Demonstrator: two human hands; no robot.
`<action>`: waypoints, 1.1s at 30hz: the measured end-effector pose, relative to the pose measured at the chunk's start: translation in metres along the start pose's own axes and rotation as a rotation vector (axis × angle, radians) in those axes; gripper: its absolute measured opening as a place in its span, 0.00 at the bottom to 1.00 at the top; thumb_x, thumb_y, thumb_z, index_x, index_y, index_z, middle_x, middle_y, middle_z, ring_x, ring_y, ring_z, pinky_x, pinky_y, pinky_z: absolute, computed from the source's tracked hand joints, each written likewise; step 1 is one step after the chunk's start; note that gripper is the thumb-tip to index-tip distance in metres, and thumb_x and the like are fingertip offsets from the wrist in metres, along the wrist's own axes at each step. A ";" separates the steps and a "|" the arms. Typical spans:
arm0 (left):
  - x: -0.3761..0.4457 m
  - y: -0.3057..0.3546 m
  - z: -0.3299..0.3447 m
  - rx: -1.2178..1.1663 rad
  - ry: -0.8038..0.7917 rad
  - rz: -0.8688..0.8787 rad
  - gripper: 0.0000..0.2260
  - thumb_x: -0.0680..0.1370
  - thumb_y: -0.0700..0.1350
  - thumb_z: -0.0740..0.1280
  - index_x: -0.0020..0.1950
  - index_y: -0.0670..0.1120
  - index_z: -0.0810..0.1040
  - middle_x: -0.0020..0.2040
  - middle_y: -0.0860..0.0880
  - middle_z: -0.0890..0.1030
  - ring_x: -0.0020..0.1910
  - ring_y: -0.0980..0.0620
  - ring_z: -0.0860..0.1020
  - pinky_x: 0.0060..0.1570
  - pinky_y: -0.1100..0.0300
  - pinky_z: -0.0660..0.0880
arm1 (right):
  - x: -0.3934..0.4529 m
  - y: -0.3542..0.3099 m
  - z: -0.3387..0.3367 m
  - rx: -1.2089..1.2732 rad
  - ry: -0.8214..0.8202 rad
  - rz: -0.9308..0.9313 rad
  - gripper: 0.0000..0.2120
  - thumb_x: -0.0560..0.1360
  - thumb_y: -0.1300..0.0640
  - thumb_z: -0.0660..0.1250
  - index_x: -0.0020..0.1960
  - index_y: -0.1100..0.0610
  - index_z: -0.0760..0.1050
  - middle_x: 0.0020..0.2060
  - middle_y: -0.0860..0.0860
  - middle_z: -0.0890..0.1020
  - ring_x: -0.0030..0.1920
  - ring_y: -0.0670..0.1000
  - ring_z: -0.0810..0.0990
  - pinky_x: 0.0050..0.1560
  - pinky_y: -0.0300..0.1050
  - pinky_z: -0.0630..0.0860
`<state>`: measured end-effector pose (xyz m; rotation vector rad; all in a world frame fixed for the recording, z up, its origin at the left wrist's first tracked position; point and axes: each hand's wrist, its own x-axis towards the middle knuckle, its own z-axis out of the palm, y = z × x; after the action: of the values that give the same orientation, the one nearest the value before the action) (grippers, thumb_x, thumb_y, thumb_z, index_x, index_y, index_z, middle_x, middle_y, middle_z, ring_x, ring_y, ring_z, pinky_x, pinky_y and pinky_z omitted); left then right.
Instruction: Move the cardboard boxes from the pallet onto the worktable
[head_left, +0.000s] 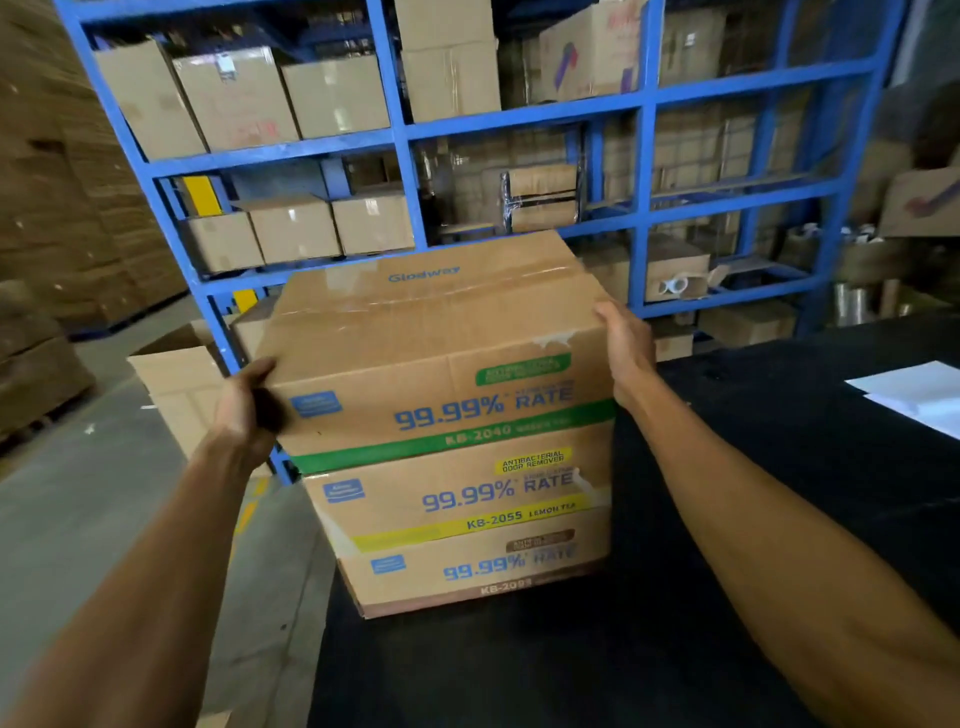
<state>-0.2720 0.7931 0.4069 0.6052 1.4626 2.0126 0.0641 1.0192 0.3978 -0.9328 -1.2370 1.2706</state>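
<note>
A stack of three cardboard boxes stands on the black worktable (701, 597) near its left edge. The top box (431, 338) has a green stripe and a taped lid. Under it sits a yellow-striped box (457, 499), and at the bottom a brown-striped box (467, 577). My left hand (249, 405) grips the top box's left near corner. My right hand (626, 348) presses flat against its right side. Both arms reach forward from the bottom of the view.
A tall blue metal rack (644, 104) full of cartons stands right behind the stack. An open carton (179, 379) sits on the grey floor at the left. White papers (919, 395) lie on the table's right edge. Stacked cardboard (67, 208) fills the far left.
</note>
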 end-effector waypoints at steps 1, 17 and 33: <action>0.005 -0.003 0.000 -0.012 0.021 0.010 0.09 0.81 0.48 0.61 0.49 0.50 0.81 0.35 0.55 0.85 0.32 0.57 0.82 0.37 0.64 0.76 | 0.003 0.005 0.001 -0.007 0.008 0.018 0.15 0.77 0.46 0.65 0.59 0.49 0.82 0.54 0.51 0.82 0.54 0.54 0.79 0.44 0.44 0.72; -0.014 -0.069 -0.003 0.186 0.114 0.083 0.17 0.82 0.53 0.64 0.67 0.46 0.75 0.60 0.50 0.80 0.51 0.57 0.78 0.61 0.55 0.71 | -0.017 0.084 0.006 -0.240 -0.025 0.010 0.31 0.82 0.37 0.53 0.78 0.54 0.57 0.73 0.55 0.71 0.71 0.58 0.70 0.60 0.45 0.64; -0.025 -0.067 -0.003 0.222 0.110 0.068 0.22 0.81 0.56 0.66 0.71 0.47 0.73 0.63 0.52 0.80 0.56 0.58 0.78 0.67 0.51 0.73 | -0.021 0.093 0.001 -0.332 -0.023 0.033 0.30 0.82 0.41 0.56 0.78 0.54 0.56 0.71 0.56 0.71 0.68 0.58 0.73 0.59 0.51 0.72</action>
<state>-0.2432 0.7900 0.3416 0.6519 1.7692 1.9765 0.0499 1.0097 0.3041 -1.1811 -1.4841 1.1222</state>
